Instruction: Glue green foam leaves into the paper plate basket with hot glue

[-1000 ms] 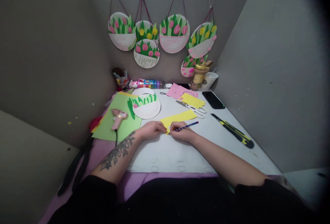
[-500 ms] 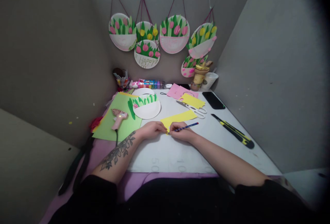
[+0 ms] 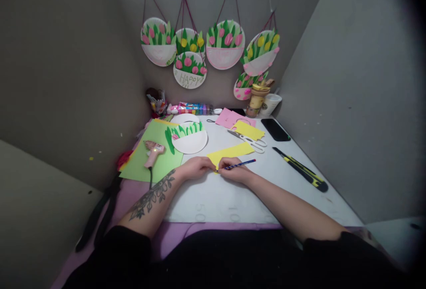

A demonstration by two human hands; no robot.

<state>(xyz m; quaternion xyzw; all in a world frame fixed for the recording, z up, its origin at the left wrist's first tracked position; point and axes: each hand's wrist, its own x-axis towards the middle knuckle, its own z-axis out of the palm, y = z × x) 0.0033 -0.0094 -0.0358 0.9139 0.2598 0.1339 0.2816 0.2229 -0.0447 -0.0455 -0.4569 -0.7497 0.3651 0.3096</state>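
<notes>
My right hand (image 3: 234, 170) is closed around a dark blue pencil (image 3: 245, 163) with a red end, its tip low against the near end of the yellow paper (image 3: 231, 151). My left hand (image 3: 198, 168) rests just beside it, fingers pressed together and holding that same end of the paper. The exact pinch and any pencil mark are too small to make out. Beyond the hands lies a cut paper plate (image 3: 189, 142) with green paper leaves and one pink tulip. White-handled scissors (image 3: 258, 144) overlap a second yellow piece (image 3: 249, 130).
A pink hot glue gun (image 3: 155, 151) lies on green sheets (image 3: 136, 171) at left. On the right are a utility knife (image 3: 301, 169) and a black phone (image 3: 275, 129). Pink paper (image 3: 226, 117), cups (image 3: 271, 104) and pens (image 3: 158, 102) stand behind. Decorated plates (image 3: 225, 56) hang on the wall.
Almost nothing differs. The pencil's upper end has shifted very slightly, while both hands and the paper stay in place.
</notes>
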